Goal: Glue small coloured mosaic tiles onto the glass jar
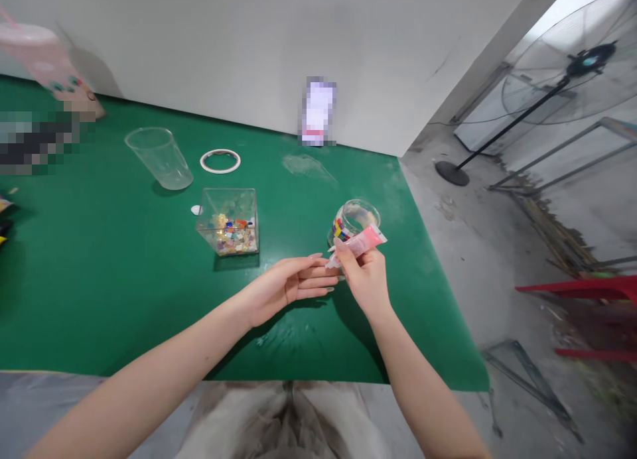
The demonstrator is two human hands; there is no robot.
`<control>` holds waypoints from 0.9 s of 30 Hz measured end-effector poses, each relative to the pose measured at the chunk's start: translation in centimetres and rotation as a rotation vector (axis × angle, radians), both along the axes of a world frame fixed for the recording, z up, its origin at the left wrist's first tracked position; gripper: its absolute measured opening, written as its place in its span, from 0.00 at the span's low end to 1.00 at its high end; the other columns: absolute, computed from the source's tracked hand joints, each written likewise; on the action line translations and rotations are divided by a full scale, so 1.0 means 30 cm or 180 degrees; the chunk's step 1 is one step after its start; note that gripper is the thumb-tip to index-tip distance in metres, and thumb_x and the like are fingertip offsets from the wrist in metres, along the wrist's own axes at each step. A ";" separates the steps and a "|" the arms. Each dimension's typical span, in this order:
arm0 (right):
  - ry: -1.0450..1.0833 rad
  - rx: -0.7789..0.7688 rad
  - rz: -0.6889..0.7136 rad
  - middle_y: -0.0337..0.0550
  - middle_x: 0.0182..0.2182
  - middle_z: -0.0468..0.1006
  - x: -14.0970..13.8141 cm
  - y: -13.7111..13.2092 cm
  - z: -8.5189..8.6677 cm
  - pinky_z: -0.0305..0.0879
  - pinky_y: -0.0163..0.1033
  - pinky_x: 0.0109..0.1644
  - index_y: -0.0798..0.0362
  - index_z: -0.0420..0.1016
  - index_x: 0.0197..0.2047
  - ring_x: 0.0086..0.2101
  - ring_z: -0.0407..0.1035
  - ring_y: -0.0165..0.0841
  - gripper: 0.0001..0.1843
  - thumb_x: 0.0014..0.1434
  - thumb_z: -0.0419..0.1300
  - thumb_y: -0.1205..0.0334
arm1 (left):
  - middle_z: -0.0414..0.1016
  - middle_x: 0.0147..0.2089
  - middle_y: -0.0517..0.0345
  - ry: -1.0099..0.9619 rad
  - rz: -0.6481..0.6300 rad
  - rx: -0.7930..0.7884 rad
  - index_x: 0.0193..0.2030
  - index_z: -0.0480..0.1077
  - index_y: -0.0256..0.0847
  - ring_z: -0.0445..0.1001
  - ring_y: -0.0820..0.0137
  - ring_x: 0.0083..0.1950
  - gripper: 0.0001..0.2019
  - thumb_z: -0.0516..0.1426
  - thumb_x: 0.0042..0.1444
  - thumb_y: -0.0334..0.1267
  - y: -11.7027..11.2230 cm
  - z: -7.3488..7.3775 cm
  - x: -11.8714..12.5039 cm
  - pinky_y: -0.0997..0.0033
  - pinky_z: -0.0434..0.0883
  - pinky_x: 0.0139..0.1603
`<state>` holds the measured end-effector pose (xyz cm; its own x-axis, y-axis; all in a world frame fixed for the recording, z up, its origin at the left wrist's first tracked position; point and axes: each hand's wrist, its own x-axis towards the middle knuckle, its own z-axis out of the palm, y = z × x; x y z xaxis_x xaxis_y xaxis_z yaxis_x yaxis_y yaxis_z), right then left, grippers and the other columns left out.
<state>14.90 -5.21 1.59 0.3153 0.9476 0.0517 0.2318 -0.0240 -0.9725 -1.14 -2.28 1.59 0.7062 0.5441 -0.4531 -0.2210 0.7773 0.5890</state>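
My right hand (369, 280) grips a small pink and clear squeeze tube (367, 240) between thumb and fingers. The tube's narrow nozzle points down and left, close to the fingertips of my left hand (291, 283). That hand is open, its palm partly turned up and its fingers stretched out; whether the nozzle touches them I cannot tell. Just behind the tube stands a round clear jar (369, 210) with coloured mosaic tiles on its side, partly covered by tube and hand. A clear square box (206, 228) holding many small coloured pieces stands left of my hands.
On the green table (149, 300) are a clear plastic cup (164, 160), a white ring (220, 171) and a small white piece (196, 210). A phone (318, 111) leans on the wall. A pink cup (44, 58) stands far left; a fan (452, 173) stands on the floor.
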 end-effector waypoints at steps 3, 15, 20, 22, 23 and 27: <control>-0.0074 -0.0003 -0.0011 0.35 0.15 0.67 0.001 0.002 -0.003 0.59 0.32 0.24 0.55 0.69 0.18 0.19 0.60 0.25 0.23 0.53 0.62 0.45 | 0.80 0.47 0.46 -0.0005 -0.0003 -0.0022 0.44 0.76 0.34 0.79 0.64 0.48 0.12 0.53 0.63 0.37 0.002 0.000 -0.004 0.68 0.73 0.50; -0.0293 0.0121 -0.0019 0.38 0.17 0.73 0.004 -0.008 -0.001 0.62 0.33 0.25 0.55 0.71 0.20 0.20 0.67 0.28 0.21 0.54 0.62 0.47 | 0.81 0.45 0.46 -0.0053 -0.0047 -0.0123 0.42 0.75 0.34 0.79 0.65 0.46 0.11 0.52 0.61 0.33 0.011 -0.003 -0.003 0.69 0.73 0.49; -0.0384 0.0209 -0.0013 0.39 0.19 0.76 0.004 -0.006 0.004 0.63 0.33 0.26 0.54 0.73 0.21 0.22 0.70 0.29 0.20 0.55 0.62 0.48 | 0.81 0.45 0.44 -0.0012 -0.0087 -0.0146 0.43 0.75 0.33 0.79 0.65 0.46 0.11 0.52 0.61 0.33 0.012 0.000 -0.004 0.69 0.73 0.50; -0.0411 0.0223 -0.0005 0.39 0.19 0.76 0.004 -0.006 0.005 0.64 0.33 0.27 0.54 0.73 0.22 0.22 0.70 0.29 0.19 0.55 0.62 0.48 | 0.81 0.45 0.44 0.0010 -0.0081 -0.0154 0.42 0.75 0.33 0.79 0.65 0.46 0.11 0.52 0.61 0.33 0.012 0.002 -0.004 0.68 0.72 0.51; -0.0414 0.0229 -0.0004 0.39 0.19 0.76 0.004 -0.006 0.005 0.64 0.33 0.27 0.54 0.73 0.22 0.22 0.70 0.29 0.19 0.55 0.62 0.48 | 0.81 0.45 0.44 0.0021 -0.0073 -0.0163 0.42 0.75 0.33 0.79 0.65 0.46 0.11 0.52 0.61 0.33 0.012 0.003 -0.004 0.68 0.72 0.52; -0.0469 0.0275 0.0015 0.39 0.19 0.76 0.006 -0.008 0.006 0.64 0.34 0.28 0.54 0.73 0.22 0.22 0.70 0.30 0.18 0.55 0.62 0.49 | 0.80 0.46 0.44 0.0017 -0.0091 -0.0199 0.42 0.75 0.33 0.79 0.64 0.47 0.11 0.53 0.60 0.34 0.012 0.008 -0.007 0.65 0.70 0.55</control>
